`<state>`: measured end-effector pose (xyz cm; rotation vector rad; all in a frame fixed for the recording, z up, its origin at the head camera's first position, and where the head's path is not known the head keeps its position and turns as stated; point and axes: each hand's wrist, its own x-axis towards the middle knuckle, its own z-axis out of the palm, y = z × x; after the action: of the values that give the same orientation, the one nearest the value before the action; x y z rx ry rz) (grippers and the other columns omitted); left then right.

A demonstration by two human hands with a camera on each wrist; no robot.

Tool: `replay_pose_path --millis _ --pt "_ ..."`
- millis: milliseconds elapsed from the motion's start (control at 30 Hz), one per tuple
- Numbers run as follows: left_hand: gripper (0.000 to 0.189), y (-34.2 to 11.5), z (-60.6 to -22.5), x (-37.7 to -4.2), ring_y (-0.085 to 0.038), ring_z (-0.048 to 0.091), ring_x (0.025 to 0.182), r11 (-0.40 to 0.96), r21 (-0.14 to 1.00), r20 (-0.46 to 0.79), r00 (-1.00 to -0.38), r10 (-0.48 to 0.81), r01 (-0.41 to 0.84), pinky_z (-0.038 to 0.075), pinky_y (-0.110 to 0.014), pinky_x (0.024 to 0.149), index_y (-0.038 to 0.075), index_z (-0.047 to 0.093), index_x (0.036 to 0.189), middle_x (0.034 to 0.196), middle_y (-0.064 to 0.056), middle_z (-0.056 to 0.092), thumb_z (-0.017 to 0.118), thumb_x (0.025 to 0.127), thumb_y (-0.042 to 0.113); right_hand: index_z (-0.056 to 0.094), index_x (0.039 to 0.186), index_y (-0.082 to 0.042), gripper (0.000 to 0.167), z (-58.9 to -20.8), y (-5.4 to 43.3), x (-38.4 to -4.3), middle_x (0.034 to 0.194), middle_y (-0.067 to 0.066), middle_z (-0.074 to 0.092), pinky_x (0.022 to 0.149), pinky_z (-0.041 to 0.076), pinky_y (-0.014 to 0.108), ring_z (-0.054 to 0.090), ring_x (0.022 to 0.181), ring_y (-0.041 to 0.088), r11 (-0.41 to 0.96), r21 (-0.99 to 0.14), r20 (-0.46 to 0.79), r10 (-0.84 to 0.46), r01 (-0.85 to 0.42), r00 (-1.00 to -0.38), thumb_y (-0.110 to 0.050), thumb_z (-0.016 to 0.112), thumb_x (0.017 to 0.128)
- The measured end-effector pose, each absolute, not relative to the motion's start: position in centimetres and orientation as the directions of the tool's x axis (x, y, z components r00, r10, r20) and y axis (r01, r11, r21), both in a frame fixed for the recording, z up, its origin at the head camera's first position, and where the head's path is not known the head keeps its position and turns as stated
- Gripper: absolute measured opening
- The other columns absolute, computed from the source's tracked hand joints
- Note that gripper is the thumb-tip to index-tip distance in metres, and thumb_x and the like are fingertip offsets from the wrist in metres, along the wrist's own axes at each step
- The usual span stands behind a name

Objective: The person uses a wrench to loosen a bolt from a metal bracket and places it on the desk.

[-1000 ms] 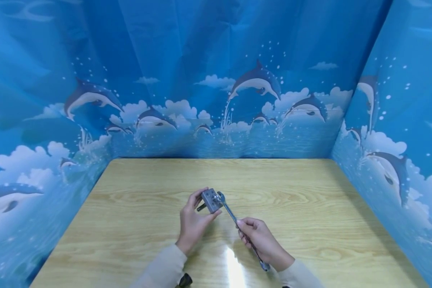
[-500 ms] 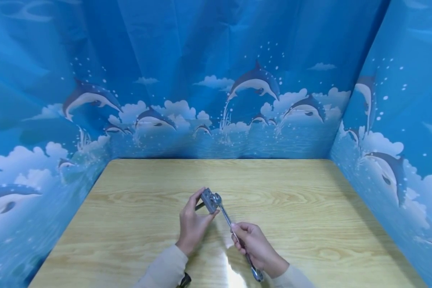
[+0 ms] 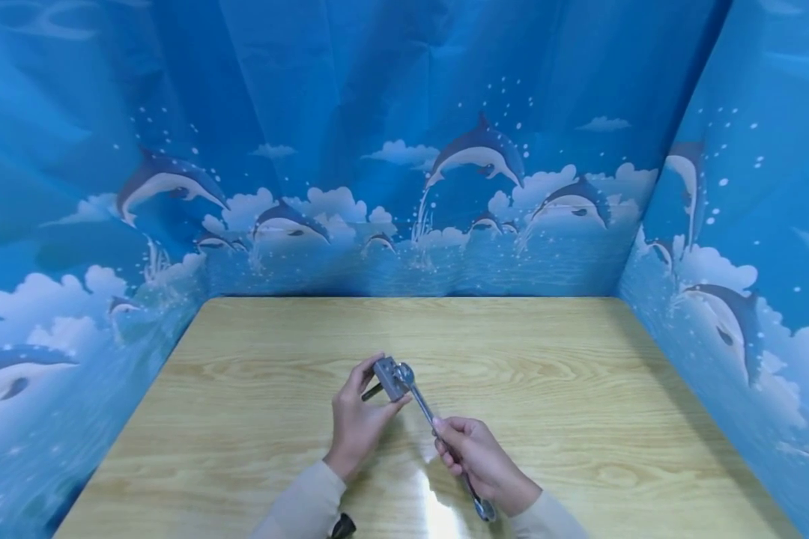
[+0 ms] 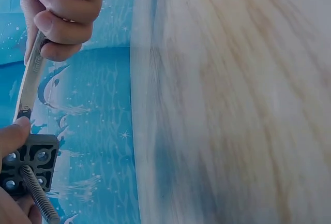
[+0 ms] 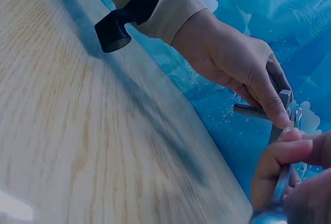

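Observation:
My left hand (image 3: 359,430) holds a small grey square block (image 3: 388,380) by its opposite edges, between thumb and fingers, above the table. From the block's left side sticks out a threaded bolt (image 4: 39,195); the left wrist view shows several holes around it. My right hand (image 3: 482,458) grips the shaft of a silver wrench (image 3: 421,404), thumb laid along it. The wrench's upper head is at the block's right face and covers whatever sits there. Its other head shows below my right palm. In the right wrist view, fingers partly hide the block and wrench.
A light wood-grain table (image 3: 243,359) lies under both hands. Blue curtains (image 3: 350,112) with dolphins and clouds enclose its back and sides. A black wrist-worn piece (image 5: 126,19) juts from the left sleeve. Glare marks the table's front.
My right hand has moved left and slightly toward me, bringing the wrench's head onto the block's face. The left hand and block have shifted slightly left. Little differs over the last half second.

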<state>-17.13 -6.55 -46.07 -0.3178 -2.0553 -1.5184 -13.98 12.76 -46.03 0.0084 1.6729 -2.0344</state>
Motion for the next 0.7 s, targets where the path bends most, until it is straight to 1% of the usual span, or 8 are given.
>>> replay_pose_path --millis 100,200,367,567,700 --pt "0.076 -6.6 -45.9 -16.9 -0.030 0.060 0.115 0.247 0.872 0.464 -0.875 -0.140 0.423 0.053 -0.026 0.090 0.002 0.055 0.127 0.126 -0.015 0.062 0.089 0.059 0.005 0.057 0.098 0.004 0.034 -46.3 13.0 -14.1 0.068 -0.005 0.056 0.039 0.038 0.008 0.045 0.051 0.000 -0.105 -0.920 -0.314 -0.379 0.378 -0.870 -0.029 0.061 0.094" --pt "0.078 -6.7 -46.0 -16.8 -0.030 0.060 0.116 0.186 0.916 0.383 -0.913 -0.141 0.355 0.053 -0.028 0.091 0.006 0.056 0.127 0.127 -0.013 0.061 0.090 0.057 0.009 0.056 0.101 0.008 0.037 -46.5 13.3 -14.0 0.068 -0.004 0.056 0.039 0.038 0.008 0.045 0.050 0.001 -0.084 -0.926 -0.315 -0.372 0.369 -0.873 -0.028 0.061 0.094" --pt "0.079 -6.8 -46.1 -16.8 -0.028 0.060 0.115 0.156 0.936 0.336 -0.933 -0.130 0.316 0.052 -0.030 0.095 0.008 0.056 0.128 0.128 -0.012 0.061 0.090 0.057 0.014 0.055 0.104 0.010 0.040 -46.7 13.6 -14.1 0.068 -0.004 0.055 0.040 0.038 0.009 0.045 0.050 0.001 -0.074 -0.929 -0.311 -0.372 0.362 -0.875 -0.028 0.061 0.094" --pt "0.079 -7.1 -46.2 -17.0 -0.025 0.061 0.114 0.050 0.975 0.222 -0.971 -0.084 0.218 0.050 -0.027 0.096 0.008 0.055 0.129 0.129 -0.009 0.061 0.089 0.057 0.012 0.057 0.101 0.009 0.037 -46.6 14.1 -14.3 0.067 -0.004 0.055 0.040 0.036 0.009 0.045 0.051 0.002 -0.050 -0.935 -0.307 -0.381 0.351 -0.872 -0.027 0.061 0.094" --pt "0.081 -7.3 -45.9 -17.3 -0.025 0.061 0.115 0.022 0.980 0.197 -0.980 -0.028 0.196 0.050 -0.028 0.098 0.006 0.054 0.129 0.128 -0.010 0.061 0.089 0.057 0.012 0.058 0.099 0.010 0.036 -46.6 14.4 -14.3 0.065 -0.004 0.055 0.039 0.035 0.010 0.045 0.050 0.002 -0.021 -0.947 -0.295 -0.335 0.320 -0.895 -0.026 0.062 0.093"
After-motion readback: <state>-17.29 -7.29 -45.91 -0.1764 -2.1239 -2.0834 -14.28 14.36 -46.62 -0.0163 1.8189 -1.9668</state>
